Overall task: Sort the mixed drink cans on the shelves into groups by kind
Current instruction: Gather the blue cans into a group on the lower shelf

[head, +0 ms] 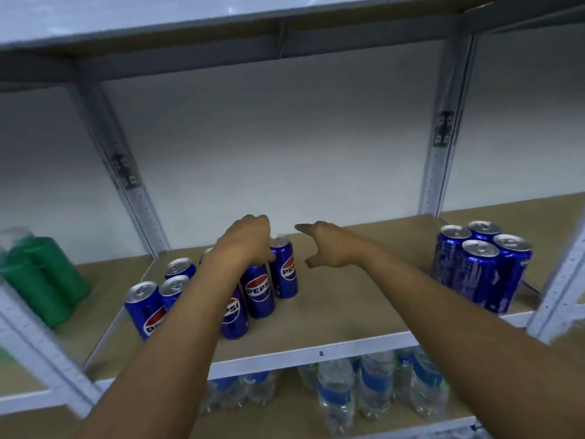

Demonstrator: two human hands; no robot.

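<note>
Fingers of left hand, centre frame: curled over the top of one upright blue Pepsi aluminium can in the left cluster. Right hand: loosely spread, holding nothing, just right of the rearmost Pepsi can. Darker blue cans, smooth cylinders: far right, nearer the right hand. Shelf board: matte tan.

Dim, even light, with wide-angle bending and motion blur at the edges, smearing the green cans.

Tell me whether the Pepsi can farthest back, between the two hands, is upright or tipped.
Upright. The Pepsi can stands on its base on the shelf, silver top up, logo reading level.
</note>
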